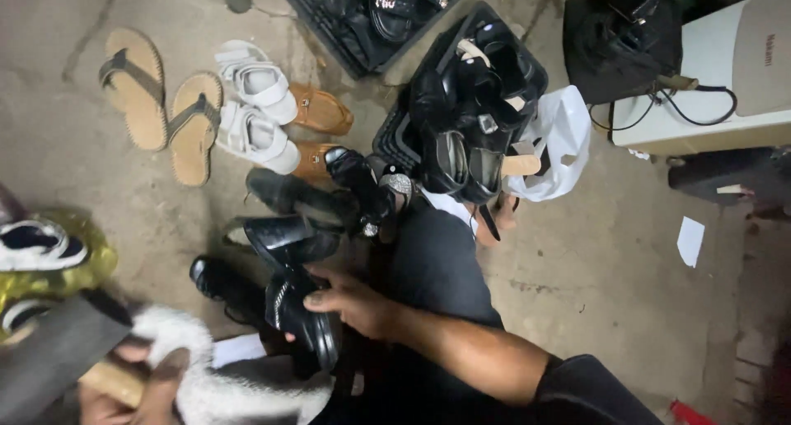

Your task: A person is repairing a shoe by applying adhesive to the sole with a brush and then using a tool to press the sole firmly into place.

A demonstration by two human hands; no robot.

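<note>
A black shoe is held near the bottom centre, just in front of the dark trousers; the right hand is closed over its upper, fingers curled across the top. At the near left, the left hand is wrapped around a pale wooden handle, with a white fluffy cloth (possibly a polishing mitt, the blur makes it hard to tell) bunched beside it. Further black shoes are stood on the concrete floor just beyond the held one, among them a glossy heeled shoe. Farther left, a pair of tan flip-flops and a pair of white sandals are laid out side by side. A black crate heaped with dark footwear is tipped at the far centre, a white plastic bag touching its right side.

For the work in hand, the shoe is best kept steady by a firm grip across the upper, with the sole braced against the leg so the surface is presented squarely to the left hand's tool.
</note>
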